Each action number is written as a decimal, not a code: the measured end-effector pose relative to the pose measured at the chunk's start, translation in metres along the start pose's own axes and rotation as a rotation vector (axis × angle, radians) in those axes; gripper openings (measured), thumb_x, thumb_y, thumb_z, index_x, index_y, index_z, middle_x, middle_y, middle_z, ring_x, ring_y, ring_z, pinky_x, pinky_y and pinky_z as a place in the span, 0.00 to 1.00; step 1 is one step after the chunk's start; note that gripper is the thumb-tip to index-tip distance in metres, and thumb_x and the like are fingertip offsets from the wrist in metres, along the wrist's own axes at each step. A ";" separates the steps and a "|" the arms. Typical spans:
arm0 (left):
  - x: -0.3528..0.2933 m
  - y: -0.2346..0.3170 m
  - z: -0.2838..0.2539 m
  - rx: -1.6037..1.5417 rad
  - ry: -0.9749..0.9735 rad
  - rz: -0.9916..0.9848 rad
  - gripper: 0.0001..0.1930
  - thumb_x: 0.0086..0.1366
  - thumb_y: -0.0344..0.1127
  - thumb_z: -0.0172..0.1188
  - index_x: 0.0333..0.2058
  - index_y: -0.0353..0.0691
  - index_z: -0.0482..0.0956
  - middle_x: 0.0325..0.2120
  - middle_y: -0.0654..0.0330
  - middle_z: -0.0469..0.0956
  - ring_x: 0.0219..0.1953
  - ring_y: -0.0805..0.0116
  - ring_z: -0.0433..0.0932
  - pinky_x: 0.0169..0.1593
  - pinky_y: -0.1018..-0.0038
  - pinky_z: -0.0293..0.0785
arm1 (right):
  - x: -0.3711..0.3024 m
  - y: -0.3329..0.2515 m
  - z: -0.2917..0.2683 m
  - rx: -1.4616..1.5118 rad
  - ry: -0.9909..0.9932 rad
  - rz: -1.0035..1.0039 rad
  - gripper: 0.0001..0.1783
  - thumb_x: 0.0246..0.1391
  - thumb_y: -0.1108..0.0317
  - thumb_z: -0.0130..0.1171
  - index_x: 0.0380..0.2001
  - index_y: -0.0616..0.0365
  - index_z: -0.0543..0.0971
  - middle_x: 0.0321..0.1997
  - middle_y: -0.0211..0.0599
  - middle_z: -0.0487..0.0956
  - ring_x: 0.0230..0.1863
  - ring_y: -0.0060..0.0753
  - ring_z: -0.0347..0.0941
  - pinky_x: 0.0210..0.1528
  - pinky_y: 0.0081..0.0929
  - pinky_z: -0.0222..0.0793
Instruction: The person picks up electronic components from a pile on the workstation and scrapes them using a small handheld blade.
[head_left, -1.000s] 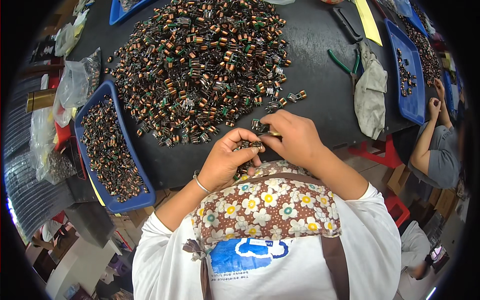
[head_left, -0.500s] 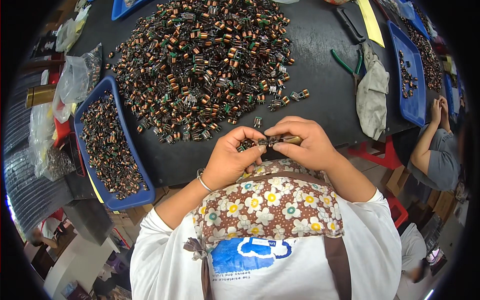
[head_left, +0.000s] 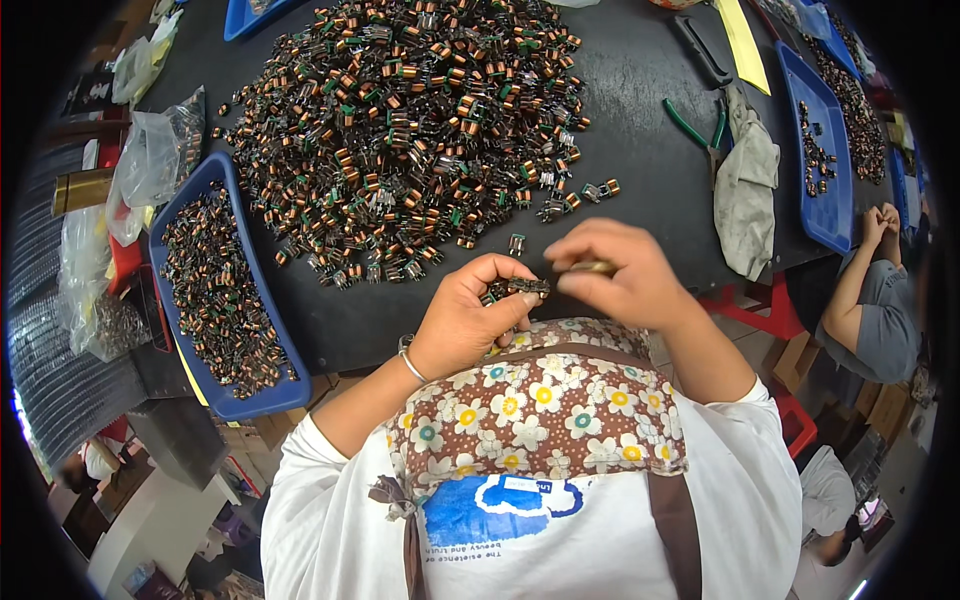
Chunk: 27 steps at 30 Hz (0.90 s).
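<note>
Your left hand (head_left: 462, 325) sits just below the centre of the frame, fingers curled together around a short row of small dark coil components (head_left: 517, 288) pinched at its fingertips. Your right hand (head_left: 622, 280) is just beside it to the right, fingers closed on a small brass-coloured part (head_left: 592, 267) that meets the right end of that row; how the two pieces join is too small to tell. Both hands hover over the near edge of the black desk (head_left: 640, 150). Above them, filling the upper centre of the frame, lies a large heap of copper-wound coil components with green and black bodies (head_left: 400, 130), with a few strays (head_left: 590, 192) scattered toward your right hand. At the left edge of the desk a long blue plastic tray (head_left: 240, 395) holds more of the same coils, and clear plastic bags (head_left: 150, 160) lie beyond it in the upper left. In the upper right you have green-handled pliers (head_left: 690, 120), a crumpled grey cloth (head_left: 748, 190) and a second blue tray (head_left: 835, 225) with a few dark parts. At the far right another person's hands (head_left: 880, 222) are clasped near that tray.
</note>
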<state>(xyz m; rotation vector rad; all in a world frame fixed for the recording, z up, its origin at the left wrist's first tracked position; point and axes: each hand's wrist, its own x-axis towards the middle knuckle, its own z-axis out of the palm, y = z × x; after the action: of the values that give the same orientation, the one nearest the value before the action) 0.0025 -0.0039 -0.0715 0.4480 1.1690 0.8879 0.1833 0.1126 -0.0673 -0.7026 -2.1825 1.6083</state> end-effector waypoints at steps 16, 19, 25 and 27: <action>0.005 -0.003 -0.001 -0.098 -0.012 0.029 0.06 0.61 0.26 0.53 0.37 0.37 0.68 0.34 0.55 0.77 0.24 0.79 0.73 0.21 0.84 0.68 | -0.005 0.008 -0.006 -0.161 0.104 0.210 0.08 0.43 0.76 0.61 0.29 0.63 0.75 0.28 0.34 0.76 0.29 0.23 0.72 0.32 0.21 0.67; 0.005 -0.003 0.000 -0.114 0.010 0.022 0.06 0.62 0.25 0.53 0.37 0.37 0.67 0.32 0.56 0.77 0.23 0.77 0.73 0.21 0.84 0.69 | -0.011 0.004 0.013 0.325 0.082 0.360 0.09 0.44 0.77 0.61 0.31 0.62 0.74 0.32 0.31 0.75 0.32 0.17 0.69 0.35 0.20 0.66; 0.005 0.000 0.004 -0.158 -0.010 0.003 0.10 0.60 0.25 0.55 0.40 0.37 0.68 0.29 0.59 0.75 0.24 0.77 0.74 0.21 0.83 0.69 | -0.011 0.000 0.040 0.471 0.196 0.185 0.08 0.45 0.78 0.60 0.31 0.61 0.73 0.38 0.33 0.70 0.36 0.18 0.67 0.40 0.17 0.63; 0.005 -0.001 0.002 -0.211 -0.017 -0.012 0.11 0.59 0.26 0.57 0.41 0.37 0.69 0.31 0.59 0.74 0.25 0.77 0.75 0.21 0.83 0.68 | -0.010 0.000 0.042 0.565 0.205 0.217 0.08 0.45 0.78 0.60 0.31 0.62 0.73 0.38 0.34 0.71 0.36 0.18 0.67 0.39 0.17 0.63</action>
<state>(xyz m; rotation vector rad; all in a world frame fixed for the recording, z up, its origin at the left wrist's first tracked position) 0.0050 -0.0002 -0.0743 0.2753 1.0484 0.9834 0.1686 0.0743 -0.0800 -0.8903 -1.4407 2.0285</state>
